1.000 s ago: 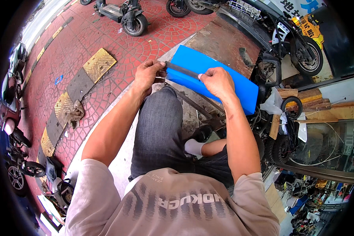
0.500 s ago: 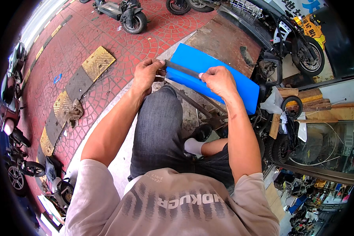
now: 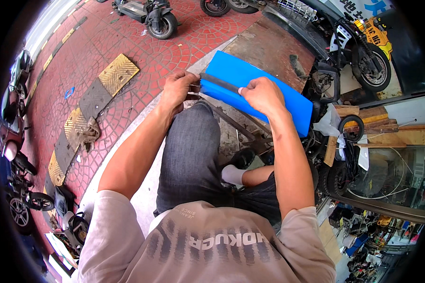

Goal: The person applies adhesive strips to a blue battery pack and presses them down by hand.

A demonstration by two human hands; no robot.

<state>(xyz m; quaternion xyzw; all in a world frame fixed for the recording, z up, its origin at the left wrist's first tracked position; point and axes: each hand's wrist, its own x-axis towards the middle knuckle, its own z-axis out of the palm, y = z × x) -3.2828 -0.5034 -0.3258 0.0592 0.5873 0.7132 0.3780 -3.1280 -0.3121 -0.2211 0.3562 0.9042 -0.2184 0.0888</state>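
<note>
A long bright blue block, shaped like a wrapped box (image 3: 288, 101), lies tilted in front of my knees, running from upper left to lower right. Along its near upper edge runs a dark grey strip (image 3: 219, 83), stretched between my two hands. My left hand (image 3: 178, 88) pinches the strip's left end, just beyond the block's left corner. The thumb and fingers of my right hand (image 3: 263, 95) close on the strip farther right, over the blue surface. What supports the block is mostly hidden; a rusty metal frame (image 3: 231, 118) shows below it.
A rusty flat board (image 3: 274, 47) lies beyond the block. On the right are a small tyre (image 3: 351, 128), wooden planks (image 3: 370, 118) and a parked scooter's wheel (image 3: 372, 68). A speed-bump strip (image 3: 95, 103) crosses the red paving at left, with a rag (image 3: 89, 133) on it.
Both hands and the strip keep nearly the same place. They and the blue block have shifted very slightly to the right in the picture.
</note>
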